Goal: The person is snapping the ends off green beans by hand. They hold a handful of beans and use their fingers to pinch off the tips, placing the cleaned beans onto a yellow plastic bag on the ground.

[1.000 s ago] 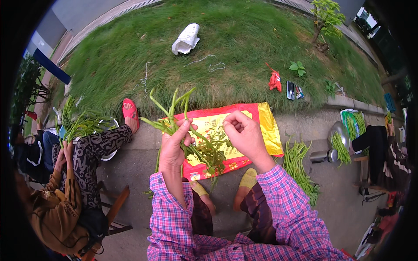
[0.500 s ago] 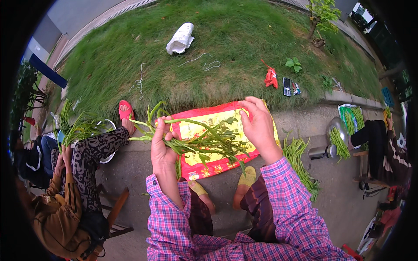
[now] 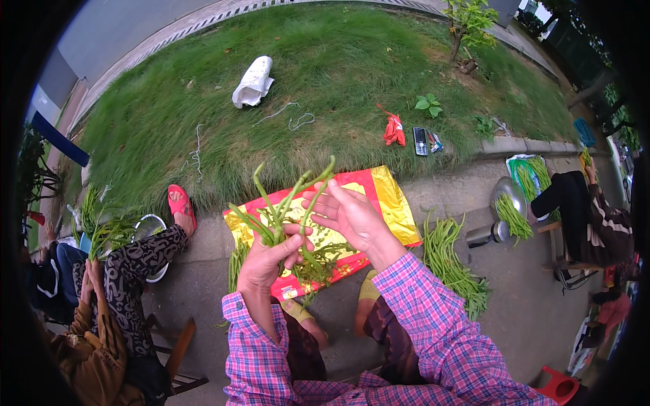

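A bunch of long green leafy vegetable stems [image 3: 276,220] is gripped in my left hand [image 3: 267,265], closed round its middle. The thick stem ends point up and away; the leafy tips hang down toward my feet. Just to the right, my right hand [image 3: 353,220] has its fingers stretched out and slightly apart. Its upper fingertip is at one raised stem; whether it touches is hard to tell. Under both hands a red and yellow plastic sack [image 3: 389,203] lies flat on the pavement. More stems [image 3: 238,262] show at its left edge, partly hidden by my left hand.
To the right lies a heap of green stems [image 3: 450,267], with a metal flask [image 3: 486,233] and a metal basin [image 3: 509,194] beyond. On the grass are a white roll [image 3: 253,82], a red bag [image 3: 394,130] and a phone [image 3: 420,141]. People sit on both sides.
The bunch has turned from lying sideways to stem ends upward. My right hand has come down and left to the stems. The whole view has shifted slightly.
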`<control>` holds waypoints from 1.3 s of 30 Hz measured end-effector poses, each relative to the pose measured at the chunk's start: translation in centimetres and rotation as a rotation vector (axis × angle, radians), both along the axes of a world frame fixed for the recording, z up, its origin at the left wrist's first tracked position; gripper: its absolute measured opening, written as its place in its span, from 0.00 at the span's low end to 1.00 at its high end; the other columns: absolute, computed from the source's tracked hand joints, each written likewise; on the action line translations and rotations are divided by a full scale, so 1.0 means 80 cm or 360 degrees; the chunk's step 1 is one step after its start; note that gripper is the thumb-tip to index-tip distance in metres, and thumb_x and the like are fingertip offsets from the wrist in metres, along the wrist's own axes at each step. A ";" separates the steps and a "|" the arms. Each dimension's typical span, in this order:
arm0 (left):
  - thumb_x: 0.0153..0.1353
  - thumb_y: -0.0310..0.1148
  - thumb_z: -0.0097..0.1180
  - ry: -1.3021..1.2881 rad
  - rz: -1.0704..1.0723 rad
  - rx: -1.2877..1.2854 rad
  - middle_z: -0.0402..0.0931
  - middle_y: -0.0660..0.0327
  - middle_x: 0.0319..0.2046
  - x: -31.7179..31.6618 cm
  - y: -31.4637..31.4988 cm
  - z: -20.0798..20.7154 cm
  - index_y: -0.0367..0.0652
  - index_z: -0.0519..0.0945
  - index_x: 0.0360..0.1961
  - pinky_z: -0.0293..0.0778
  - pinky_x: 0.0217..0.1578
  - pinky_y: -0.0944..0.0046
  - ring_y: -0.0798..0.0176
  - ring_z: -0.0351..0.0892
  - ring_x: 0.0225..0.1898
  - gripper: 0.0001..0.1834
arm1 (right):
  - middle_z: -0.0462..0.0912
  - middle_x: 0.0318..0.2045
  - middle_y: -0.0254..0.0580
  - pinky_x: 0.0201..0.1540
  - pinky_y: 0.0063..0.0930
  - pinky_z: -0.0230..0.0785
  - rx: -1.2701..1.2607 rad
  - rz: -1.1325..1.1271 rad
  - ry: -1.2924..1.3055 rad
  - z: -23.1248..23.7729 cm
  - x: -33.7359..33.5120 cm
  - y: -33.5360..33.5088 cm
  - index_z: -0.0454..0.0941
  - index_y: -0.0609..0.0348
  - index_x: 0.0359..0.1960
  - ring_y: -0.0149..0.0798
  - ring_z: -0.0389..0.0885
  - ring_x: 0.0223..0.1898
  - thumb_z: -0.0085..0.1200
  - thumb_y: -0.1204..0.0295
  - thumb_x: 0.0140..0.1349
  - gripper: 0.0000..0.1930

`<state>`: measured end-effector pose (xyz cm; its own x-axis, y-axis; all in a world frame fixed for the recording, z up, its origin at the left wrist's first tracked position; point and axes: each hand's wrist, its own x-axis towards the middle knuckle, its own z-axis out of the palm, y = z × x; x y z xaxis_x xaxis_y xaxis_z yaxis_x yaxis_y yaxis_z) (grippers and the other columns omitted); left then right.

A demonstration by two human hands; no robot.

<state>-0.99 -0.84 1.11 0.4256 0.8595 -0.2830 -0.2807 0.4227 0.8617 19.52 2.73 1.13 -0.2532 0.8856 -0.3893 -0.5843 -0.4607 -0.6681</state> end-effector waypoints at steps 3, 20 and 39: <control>0.62 0.33 0.62 0.0042 -0.0052 -0.0069 0.82 0.56 0.35 0.013 0.002 0.002 0.35 0.78 0.49 0.72 0.27 0.70 0.76 0.67 0.18 0.17 | 0.81 0.46 0.44 0.54 0.40 0.74 0.0123 -0.0155 0.0153 -0.005 0.008 0.001 0.74 0.59 0.52 0.41 0.80 0.50 0.45 0.59 0.73 0.17; 0.68 0.35 0.54 -0.0076 0.0165 0.0070 0.81 0.55 0.40 0.019 0.004 0.000 0.37 0.76 0.53 0.73 0.34 0.66 0.72 0.70 0.23 0.17 | 0.60 0.19 0.18 0.18 0.12 0.45 -0.0053 -0.0191 -0.0108 -0.002 0.012 -0.002 0.78 0.60 0.43 0.15 0.53 0.18 0.56 0.59 0.67 0.15; 0.67 0.40 0.56 -0.0249 0.0507 -0.0211 0.81 0.55 0.39 0.015 0.015 -0.032 0.38 0.77 0.48 0.78 0.35 0.64 0.64 0.82 0.34 0.17 | 0.71 0.29 0.25 0.19 0.10 0.52 0.0183 -0.0426 -0.0053 0.005 0.042 0.009 0.77 0.58 0.44 0.17 0.65 0.25 0.51 0.60 0.70 0.13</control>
<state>0.18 0.39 -1.45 0.1896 0.9161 -0.3534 -0.5403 0.3979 0.7415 22.90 3.45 1.51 0.0068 0.9579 -0.2869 -0.6516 -0.2133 -0.7279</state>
